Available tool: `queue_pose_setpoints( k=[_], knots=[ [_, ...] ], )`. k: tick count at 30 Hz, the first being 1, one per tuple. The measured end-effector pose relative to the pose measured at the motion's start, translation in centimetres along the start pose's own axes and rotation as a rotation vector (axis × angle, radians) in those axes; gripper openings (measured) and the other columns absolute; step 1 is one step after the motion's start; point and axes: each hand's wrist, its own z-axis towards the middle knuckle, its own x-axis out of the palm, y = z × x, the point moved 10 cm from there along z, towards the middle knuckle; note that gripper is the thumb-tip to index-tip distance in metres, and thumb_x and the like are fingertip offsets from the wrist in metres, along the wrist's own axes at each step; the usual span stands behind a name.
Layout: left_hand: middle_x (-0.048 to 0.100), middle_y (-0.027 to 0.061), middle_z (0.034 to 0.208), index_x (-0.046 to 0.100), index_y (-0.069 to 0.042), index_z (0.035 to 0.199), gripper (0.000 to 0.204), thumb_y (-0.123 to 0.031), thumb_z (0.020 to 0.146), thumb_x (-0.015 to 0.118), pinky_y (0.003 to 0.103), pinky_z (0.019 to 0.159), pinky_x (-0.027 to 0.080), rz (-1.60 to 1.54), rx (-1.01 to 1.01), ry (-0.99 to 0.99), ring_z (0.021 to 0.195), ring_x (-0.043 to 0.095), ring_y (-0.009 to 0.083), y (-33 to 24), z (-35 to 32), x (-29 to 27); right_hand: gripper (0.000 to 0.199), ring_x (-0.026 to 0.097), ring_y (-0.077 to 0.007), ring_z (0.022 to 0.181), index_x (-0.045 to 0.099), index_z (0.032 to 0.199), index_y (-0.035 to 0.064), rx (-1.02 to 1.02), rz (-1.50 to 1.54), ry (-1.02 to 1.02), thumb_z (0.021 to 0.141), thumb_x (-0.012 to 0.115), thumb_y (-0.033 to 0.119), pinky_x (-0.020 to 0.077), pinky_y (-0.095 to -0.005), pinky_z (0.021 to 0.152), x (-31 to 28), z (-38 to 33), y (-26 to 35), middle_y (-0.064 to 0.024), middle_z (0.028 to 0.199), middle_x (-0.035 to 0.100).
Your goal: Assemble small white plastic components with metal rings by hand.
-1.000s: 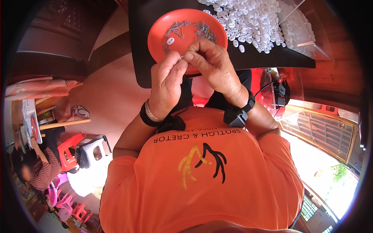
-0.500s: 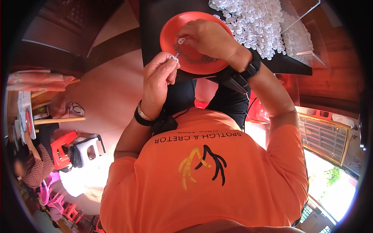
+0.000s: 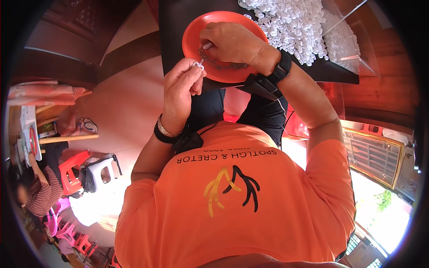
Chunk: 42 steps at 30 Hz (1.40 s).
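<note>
My left hand [image 3: 178, 87] is closed in a pinch at the near left of an orange-red round plate [image 3: 189, 38]. Between its thumb and fingertips sits a small white plastic piece with round loops [image 3: 198, 66], and a thin pin-like bit points up from it. Over the plate, my right hand [image 3: 237, 42] pinches another small white plastic piece [image 3: 207, 45]; the palm is turned down and hides part of it. Thin grey metal pins [image 3: 228, 67] lie along the near side of the plate, partly under the right hand.
A big heap of white plastic pieces [image 3: 292, 31] covers the far right of the black table [image 3: 172, 27]. Beside it, more fill a clear container [image 3: 342, 44]. At the left, a person [image 3: 44, 190] sits near red and white stools [image 3: 73, 172].
The white piece in my right hand has turned, now showing its narrow side. My left hand has barely shifted and keeps its pinch.
</note>
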Motion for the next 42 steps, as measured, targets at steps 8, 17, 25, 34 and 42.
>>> queue_pose_setpoints(
  k=[8, 17, 25, 34, 42],
  knots=[
    [0.045, -0.0010, 0.057, 0.053, -0.001, 0.079, 0.022, -0.019, 0.090, 0.048, 0.021, 0.048, 0.028, 0.031, -0.016, -0.027, 0.051, 0.040, 0.0066, -0.1, -0.1, 0.0, 0.016, 0.061, -0.0316, 0.082, 0.061, 0.088, 0.0041, 0.082, -0.028, 0.070, 0.078, 0.059, 0.017, 0.0481, -0.0412, 0.073, 0.8, 0.0, -0.7, -0.0130, 0.086, 0.063],
    [0.047, 0.0004, 0.059, 0.053, -0.001, 0.080, 0.023, -0.020, 0.091, 0.048, 0.021, 0.050, 0.031, 0.043, 0.061, 0.029, 0.052, 0.043, 0.0078, -1.4, 0.9, 1.9, 0.020, 0.062, -0.0187, 0.072, 0.063, 0.096, 0.0031, 0.168, 0.744, -0.119, 0.081, 0.066, 0.017, 0.0486, -0.0306, 0.067, -2.8, -4.1, -2.3, -0.0085, 0.078, 0.065],
    [0.047, 0.0001, 0.062, 0.053, 0.000, 0.078, 0.023, -0.018, 0.091, 0.050, 0.021, 0.049, 0.033, 0.017, 0.051, 0.060, 0.053, 0.041, 0.0061, -1.0, 1.5, 3.7, 0.017, 0.058, -0.0082, 0.070, 0.061, 0.102, 0.0029, 0.390, 1.724, -0.253, 0.086, 0.064, 0.010, 0.0470, -0.0208, 0.064, -0.5, -9.2, -1.9, -0.0028, 0.084, 0.063],
    [0.047, -0.0007, 0.064, 0.053, -0.001, 0.076, 0.022, -0.017, 0.089, 0.052, 0.021, 0.049, 0.033, 0.088, 0.047, 0.057, 0.053, 0.038, 0.0044, -0.7, 1.2, 4.5, 0.018, 0.058, -0.0081, 0.070, 0.061, 0.103, 0.0031, 0.434, 1.768, -0.299, 0.087, 0.064, 0.011, 0.0474, -0.0206, 0.066, -0.4, -9.9, -1.8, -0.0027, 0.085, 0.064],
    [0.047, -0.0009, 0.064, 0.053, 0.000, 0.076, 0.020, -0.016, 0.089, 0.052, 0.020, 0.048, 0.032, 0.131, 0.032, 0.050, 0.053, 0.038, 0.0040, -0.2, 1.2, 4.2, 0.015, 0.057, -0.0076, 0.074, 0.062, 0.099, 0.0021, 0.330, 1.550, -0.390, 0.086, 0.064, 0.009, 0.0475, -0.0207, 0.071, -2.2, -9.9, -1.4, -0.0022, 0.086, 0.064]
  ],
)
